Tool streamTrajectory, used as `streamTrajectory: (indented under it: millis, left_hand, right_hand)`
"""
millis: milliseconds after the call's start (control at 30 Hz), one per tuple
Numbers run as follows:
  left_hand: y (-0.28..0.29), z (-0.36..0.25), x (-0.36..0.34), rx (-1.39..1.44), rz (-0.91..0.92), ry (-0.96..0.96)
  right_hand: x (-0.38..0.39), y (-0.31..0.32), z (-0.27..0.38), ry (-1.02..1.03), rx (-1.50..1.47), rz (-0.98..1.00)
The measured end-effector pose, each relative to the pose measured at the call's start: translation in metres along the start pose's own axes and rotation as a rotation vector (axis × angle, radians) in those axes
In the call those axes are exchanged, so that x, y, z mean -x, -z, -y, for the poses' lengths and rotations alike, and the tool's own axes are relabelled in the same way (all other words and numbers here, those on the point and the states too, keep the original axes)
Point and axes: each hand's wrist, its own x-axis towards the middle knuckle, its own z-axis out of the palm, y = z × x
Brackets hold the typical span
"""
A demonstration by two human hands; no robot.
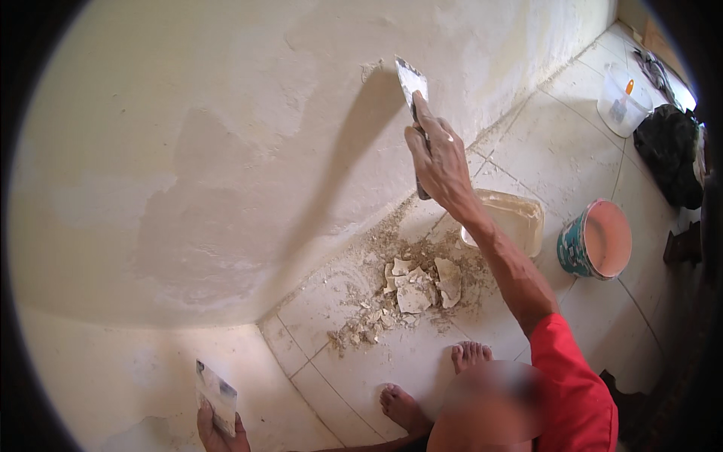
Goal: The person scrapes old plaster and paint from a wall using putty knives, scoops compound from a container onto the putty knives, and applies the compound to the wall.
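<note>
Right hand (437, 162) wrapped tight around the handle of a putty knife (413, 90), index finger laid along the shank. Knife's long axis runs near vertical, leaning slightly left at the top; blade end points up and sits against the cream wall (226, 113), handle end points down toward the floor. Blade is smeared with pale filler.

Left hand (218, 431) low at the near-left edge, gripping a flat rectangular plate (217, 395) from below (only fingers show, rest is cut off by the frame). Plate stands roughly upright, long axis up-down, face also filler-stained, close to the wall.

Wall has a darker patchy zone left of centre where the surface looks stripped.

On the tiled floor (572, 151), at the wall base: heap of broken plaster chunks and crumbs (410, 290). Just right of it a shallow cream tub (512, 218), partly behind the right forearm. Further right a teal bucket with a pink inside (599, 239). Far right: clear container with a brush (623, 98), and a black bag (670, 151) beside it
</note>
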Motion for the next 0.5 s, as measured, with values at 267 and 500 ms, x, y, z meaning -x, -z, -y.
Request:
streamTrajectory:
  millis: [267, 500]
  left_hand:
    - [0.002, -0.008, -0.015, 1.049, 0.192, 0.349]
    - [-0.003, -0.007, -0.014, 1.057, 0.209, 0.328]
  right_hand:
    - [0.048, -0.015, 0.04, 0.027, 0.143, 0.272]
    - [-0.012, 0.01, 0.017, 0.124, 0.096, -0.061]
